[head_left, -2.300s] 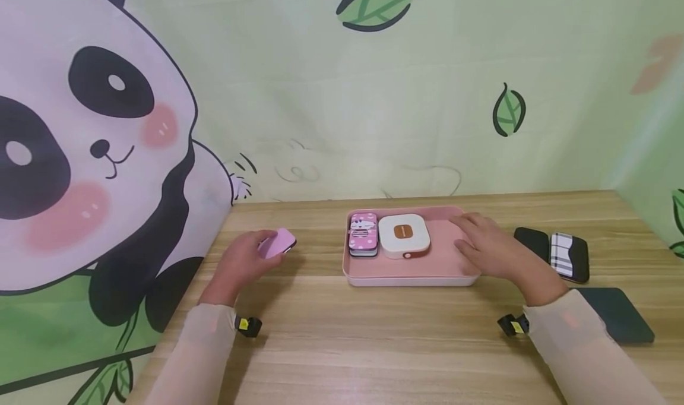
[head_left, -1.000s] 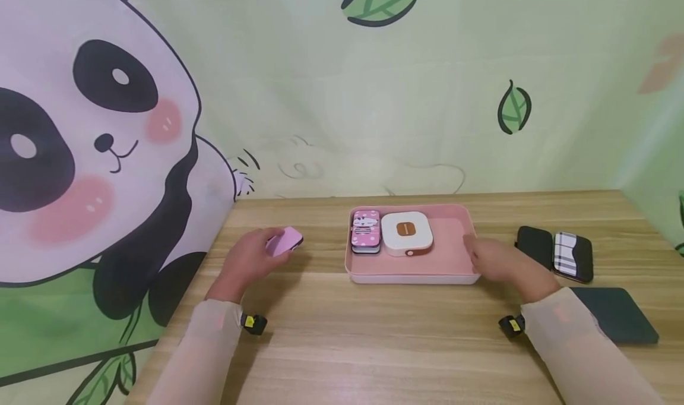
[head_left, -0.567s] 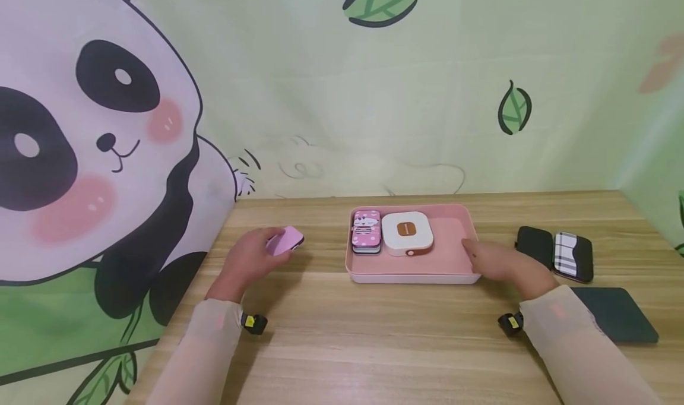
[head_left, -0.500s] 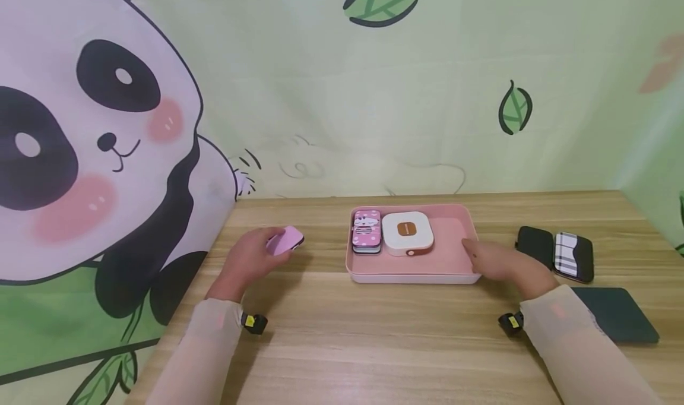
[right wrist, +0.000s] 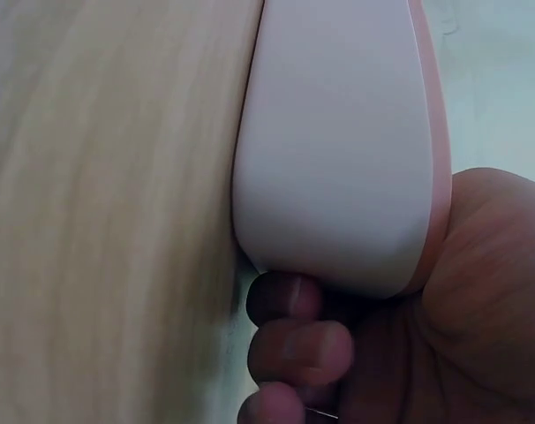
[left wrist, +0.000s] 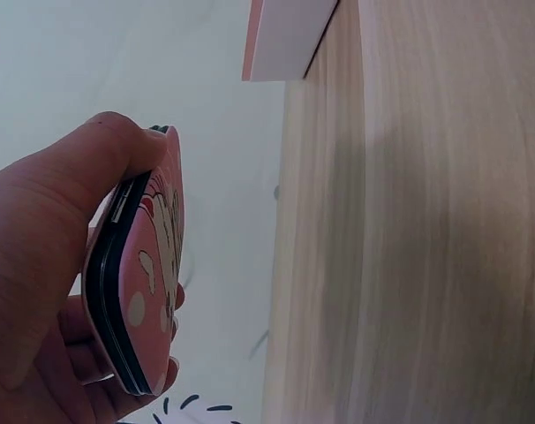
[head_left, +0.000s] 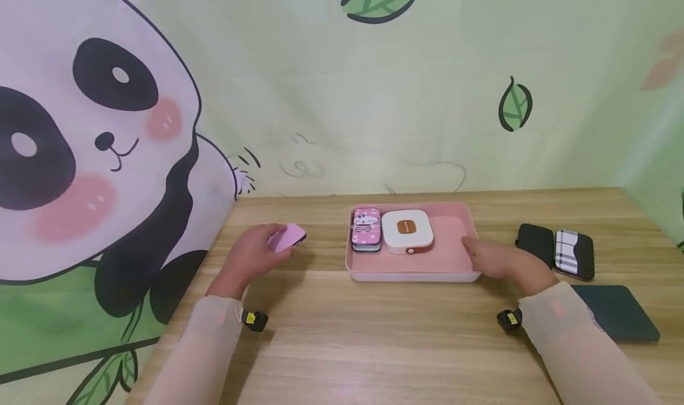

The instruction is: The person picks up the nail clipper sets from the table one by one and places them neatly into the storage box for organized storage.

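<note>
The left hand (head_left: 250,254) holds a flat pink, seemingly metal case (head_left: 288,237), left of the oblong pink-and-white tray (head_left: 446,241) the right hand (head_left: 498,260) grips.

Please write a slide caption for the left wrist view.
A left hand holds a flat, dark-edged pink case above a wooden table, a pink-rimmed white tray partly visible.

The place is looking like a small tabletop recording set — what kind of building is housing it, the views are not telling. A creased, pale green printed backdrop (head_left: 320,84) is hanging right behind a wood-grain table (head_left: 374,357), and a green side panel (head_left: 662,155) is closing off the right. A huge cartoon panda (head_left: 112,129) and outlined leaves (head_left: 379,0) are decorating the backdrop — and small black wrist cameras (head_left: 256,321) are sitting at the person's cuffs (head_left: 556,307).
</note>
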